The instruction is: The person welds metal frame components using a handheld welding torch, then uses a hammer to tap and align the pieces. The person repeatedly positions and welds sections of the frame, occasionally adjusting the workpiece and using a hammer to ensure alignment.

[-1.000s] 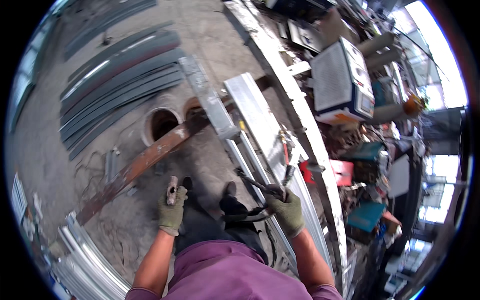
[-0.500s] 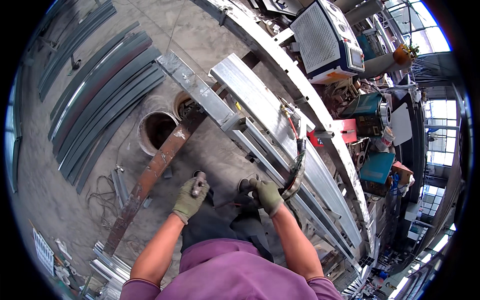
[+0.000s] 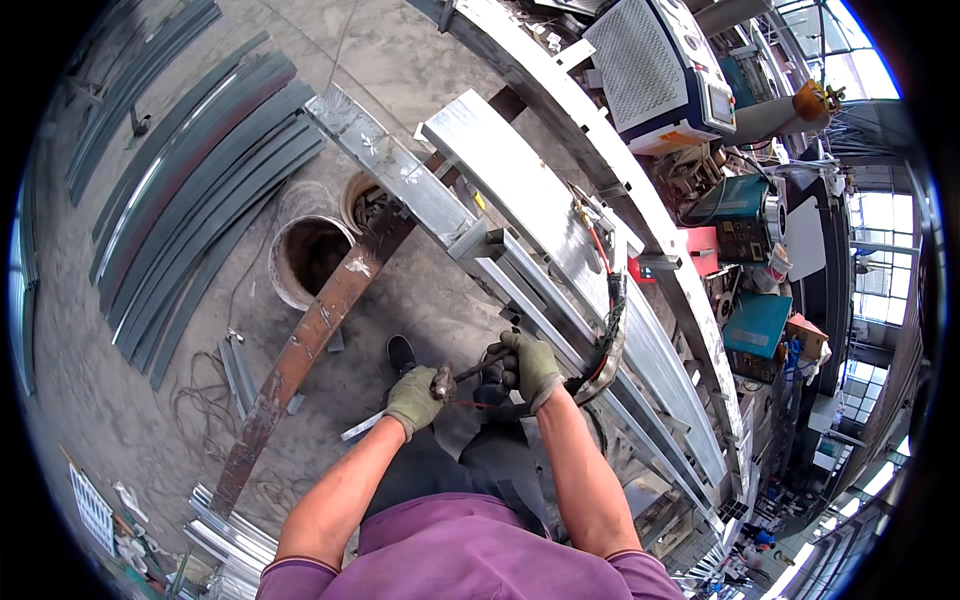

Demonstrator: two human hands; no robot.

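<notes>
My left hand (image 3: 416,400), in a green work glove, is closed with its fingers curled round a small dark lump. Its exact kind I cannot make out. My right hand (image 3: 530,368), gloved alike, is closed too, on a dark slender rod-like piece (image 3: 474,370) that slants down toward the left fingers. Whether that piece and the lump are one thing I cannot tell. Both hands are in front of my legs, left of the long steel channels (image 3: 540,300). A dark cable bundle (image 3: 606,350) lies over those channels near my right hand.
A rusty steel beam (image 3: 300,360) crosses the floor at left, beside two round buckets (image 3: 298,264). Grey steel profiles (image 3: 200,200) lie stacked at far left. A pale long beam (image 3: 640,215) runs along the right, with a white-and-blue machine (image 3: 660,85) and teal boxes (image 3: 755,325) beyond.
My left hand has moved right and slightly down, closer to my right hand. The slender dark piece now shows between them. A pale metal strip shows beside my left wrist.
</notes>
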